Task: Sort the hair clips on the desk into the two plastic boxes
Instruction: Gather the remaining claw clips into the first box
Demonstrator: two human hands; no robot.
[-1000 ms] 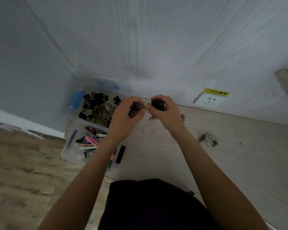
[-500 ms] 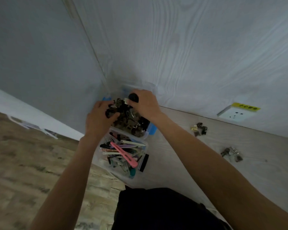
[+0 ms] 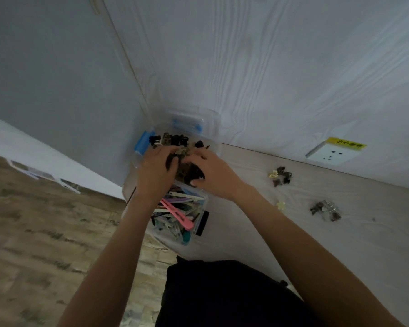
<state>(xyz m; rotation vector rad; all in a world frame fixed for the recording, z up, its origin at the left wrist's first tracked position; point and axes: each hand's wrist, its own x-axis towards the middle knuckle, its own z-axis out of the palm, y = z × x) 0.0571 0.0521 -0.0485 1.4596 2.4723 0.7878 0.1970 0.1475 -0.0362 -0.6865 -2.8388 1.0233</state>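
Observation:
Two clear plastic boxes stand at the desk's left end. The far box (image 3: 214, 121) holds a heap of dark claw clips (image 3: 175, 139). The near box (image 3: 205, 201) holds flat coloured clips, with a pink clip (image 3: 175, 213) on top. Both my hands are down in the far box. My left hand (image 3: 155, 172) curls its fingers round a dark claw clip. My right hand (image 3: 214, 177) lies on the heap with its fingers spread. Loose clips lie on the desk to the right: one cluster (image 3: 281, 176), a small cream clip (image 3: 281, 205) and another cluster (image 3: 326, 210).
The boxes sit in the corner where two white walls meet, close to the desk's left edge above the wooden floor (image 3: 33, 232). A wall socket (image 3: 333, 155) with a yellow label sits at the back right. Dark clothing (image 3: 222, 291) fills the bottom centre.
My hands moved left from mid-desk, where they held clips together, and dropped into the far box. The view swung left and down with them.

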